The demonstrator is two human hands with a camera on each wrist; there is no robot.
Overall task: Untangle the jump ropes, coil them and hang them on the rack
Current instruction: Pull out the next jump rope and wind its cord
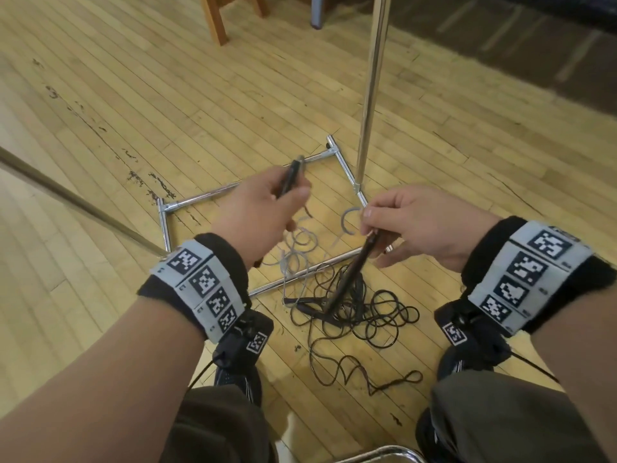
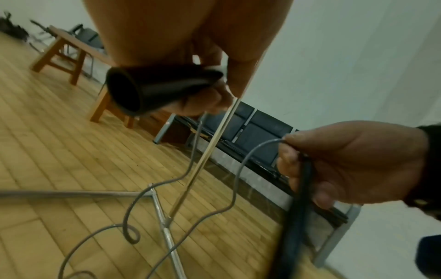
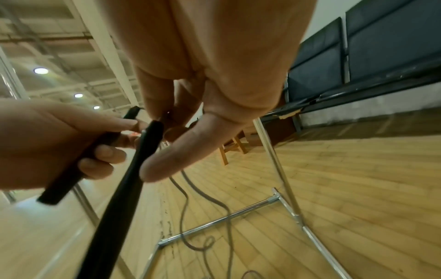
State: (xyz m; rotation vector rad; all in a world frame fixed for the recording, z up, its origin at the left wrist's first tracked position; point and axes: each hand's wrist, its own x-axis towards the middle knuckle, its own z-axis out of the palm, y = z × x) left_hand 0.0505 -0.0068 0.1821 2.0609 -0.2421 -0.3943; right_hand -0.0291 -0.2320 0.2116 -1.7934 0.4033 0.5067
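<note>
My left hand (image 1: 293, 192) grips one black handle (image 1: 292, 175) with its tip pointing away from me. My right hand (image 1: 370, 225) pinches the top of a second black handle (image 1: 354, 269), which slants down towards the floor. A grey rope (image 1: 300, 243) hangs in loose curls between the two handles, over the rack base. In the left wrist view the grey rope (image 2: 190, 160) runs from the left handle (image 2: 152, 88) down and back up to the right hand (image 2: 346, 166). A tangled black rope (image 1: 364, 315) with its handles lies on the floor. The chrome rack's pole (image 1: 374, 78) rises from its base (image 1: 200, 198).
A slanted metal pole (image 1: 76, 202) crosses the left. Wooden chair legs (image 1: 217, 21) stand at the back, a dark mat (image 1: 534, 45) lies back right. My shoes (image 1: 240, 345) flank the black tangle. A chrome tube (image 1: 384, 454) curves at the bottom edge.
</note>
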